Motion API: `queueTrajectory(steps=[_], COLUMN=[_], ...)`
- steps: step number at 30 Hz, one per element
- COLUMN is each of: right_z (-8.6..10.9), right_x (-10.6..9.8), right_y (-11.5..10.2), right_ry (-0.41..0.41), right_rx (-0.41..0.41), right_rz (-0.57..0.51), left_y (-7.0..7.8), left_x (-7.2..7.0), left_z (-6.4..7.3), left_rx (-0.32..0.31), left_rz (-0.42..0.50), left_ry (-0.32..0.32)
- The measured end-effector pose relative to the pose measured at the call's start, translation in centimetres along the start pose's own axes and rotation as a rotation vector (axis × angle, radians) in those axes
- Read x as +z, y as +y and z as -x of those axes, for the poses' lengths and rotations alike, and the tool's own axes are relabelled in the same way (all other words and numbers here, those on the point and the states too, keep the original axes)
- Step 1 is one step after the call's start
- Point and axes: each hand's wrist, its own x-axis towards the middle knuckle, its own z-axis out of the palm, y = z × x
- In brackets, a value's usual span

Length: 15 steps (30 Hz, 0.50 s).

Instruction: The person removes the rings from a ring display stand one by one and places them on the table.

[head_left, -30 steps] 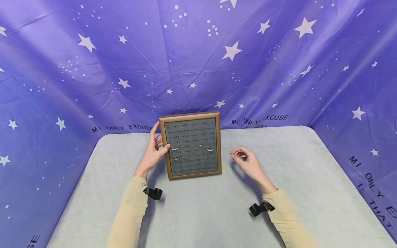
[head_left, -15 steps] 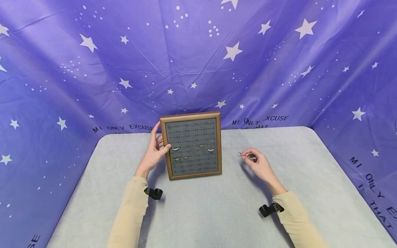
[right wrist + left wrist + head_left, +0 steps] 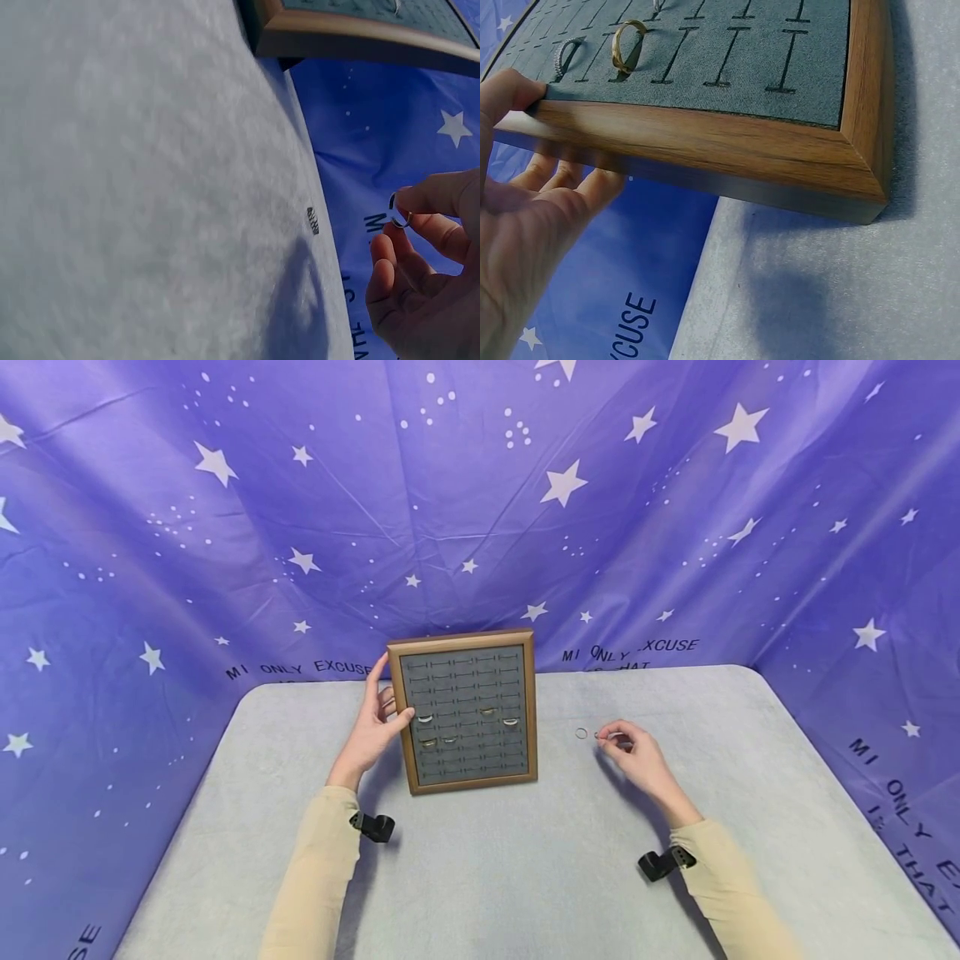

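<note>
A wood-framed ring display board (image 3: 468,693) with grey slotted fabric stands tilted on the table. My left hand (image 3: 369,731) grips its left edge, thumb on the front and fingers behind. Several rings sit in the slots, among them a gold ring (image 3: 616,56) and a silver ring (image 3: 558,61) near the left thumb. To the board's right, my right hand (image 3: 637,758) pinches a thin ring (image 3: 408,220) between thumb and index finger, above the table. A second ring (image 3: 581,727) stands on the table between that hand and the board; its band looks patterned in the right wrist view.
The grey-white table (image 3: 480,877) lies under both hands. A purple-blue star-printed cloth (image 3: 465,485) hangs behind and along both sides. A black camera is strapped to each wrist.
My right hand has moved right, away from the board, with a ring in its fingertips. The ring on the table has come into sight beside it. My left hand and the board stay put.
</note>
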Motion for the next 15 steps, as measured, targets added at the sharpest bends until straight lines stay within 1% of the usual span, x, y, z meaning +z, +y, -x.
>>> queueTrajectory(steps=[7, 15], right_z=[-0.6, -1.8], right_x=[-0.3, -0.2], right_y=[1.0, 2.5], right_ry=[0.011, -0.002], right_rx=[0.014, -0.033], right_rz=[0.047, 0.09], left_y=[0.0, -0.2], left_x=[0.1, 0.0], left_z=[0.0, 0.0], left_rx=[0.018, 0.021], left_rz=[0.011, 0.005], left_ry=[0.001, -0.001])
